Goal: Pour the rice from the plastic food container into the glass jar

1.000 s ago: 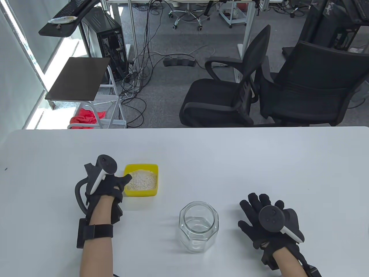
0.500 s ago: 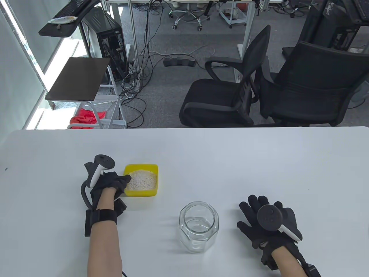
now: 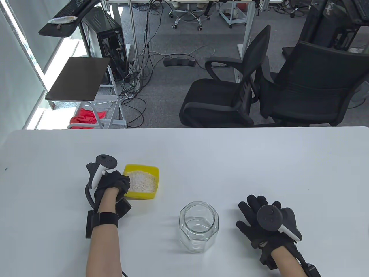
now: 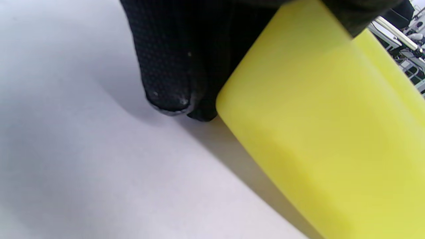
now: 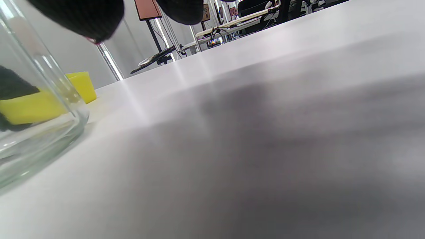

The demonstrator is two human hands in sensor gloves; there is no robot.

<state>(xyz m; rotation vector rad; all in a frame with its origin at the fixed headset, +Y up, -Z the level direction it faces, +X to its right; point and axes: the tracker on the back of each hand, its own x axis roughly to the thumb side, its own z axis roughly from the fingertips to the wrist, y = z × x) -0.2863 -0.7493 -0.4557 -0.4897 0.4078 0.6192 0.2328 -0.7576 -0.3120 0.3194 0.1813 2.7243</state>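
Observation:
A yellow plastic container (image 3: 154,173) of white rice (image 3: 141,181) is left of centre on the white table, tilted a little. My left hand (image 3: 115,184) grips its left wall; in the left wrist view my fingers (image 4: 166,66) wrap the container's (image 4: 315,132) side and its near edge is off the table. An empty clear glass jar (image 3: 199,226), open at the top, stands near the front middle; it also shows in the right wrist view (image 5: 30,116). My right hand (image 3: 259,219) rests flat on the table right of the jar, fingers spread, holding nothing.
The white table (image 3: 230,161) stretches back and right. Two black office chairs (image 3: 230,95) stand beyond its far edge. A small dark side table (image 3: 77,78) and a computer tower (image 3: 106,40) stand on the floor at the back left.
My left hand has closed on the container's left wall, and the container has tilted and shifted slightly. My right hand has barely moved.

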